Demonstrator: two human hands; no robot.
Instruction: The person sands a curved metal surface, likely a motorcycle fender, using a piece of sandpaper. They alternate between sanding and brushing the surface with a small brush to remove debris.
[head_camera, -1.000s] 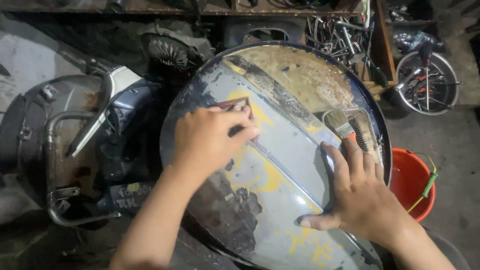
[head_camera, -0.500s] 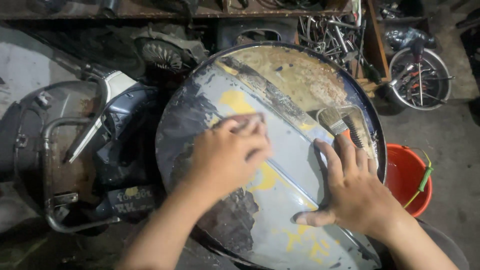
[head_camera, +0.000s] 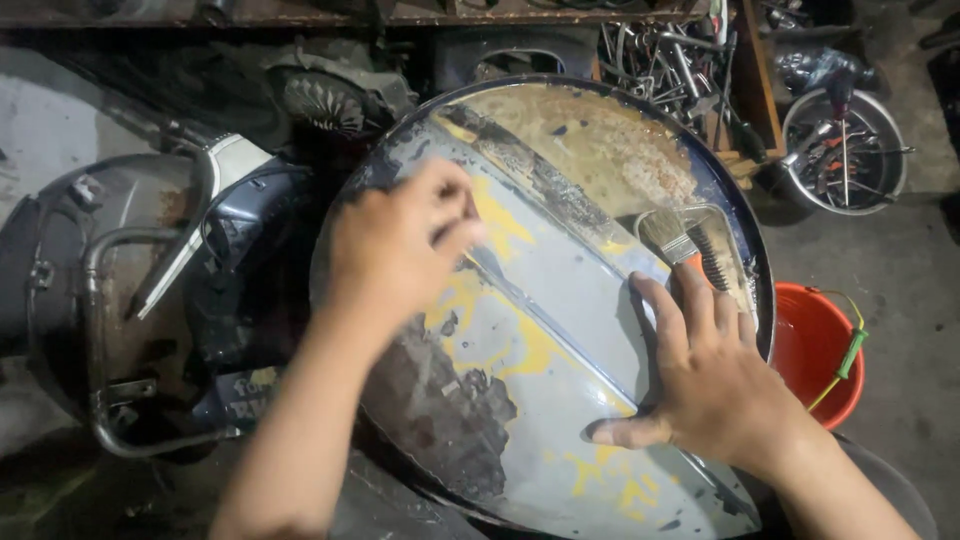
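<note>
A: What sits at the far left?

B: A scooter (head_camera: 150, 300), lying in the dark, with a bent grey metal rail and a white trim strip across its dark blue body. It lies just beside the big panel.

A: And the panel itself?

B: A large rounded metal panel (head_camera: 560, 330) fills the middle. Its grey paint is worn, with yellow patches, bare dark spots low on the left and a rusty brown area at the top. A raised ridge runs across it slantwise.

A: What is the left hand doing?

B: The left hand (head_camera: 395, 250) rests on the panel's upper left part. Its fingers (head_camera: 450, 200) are curled in, pinched against the thumb. The hand is blurred, so I cannot tell whether anything is between them.

A: The right hand?

B: The right hand (head_camera: 705, 385) lies flat on the panel's right side, fingers spread open, thumb pointing left, gripping nothing.

A: Anything near it?

B: A paintbrush (head_camera: 675, 240) lies just above its fingertips, bristles pointing up-left. Right of the panel's edge stands an orange bucket (head_camera: 815, 345) on the floor. Farther up is a round metal basin (head_camera: 845, 150) full of tools.
</note>
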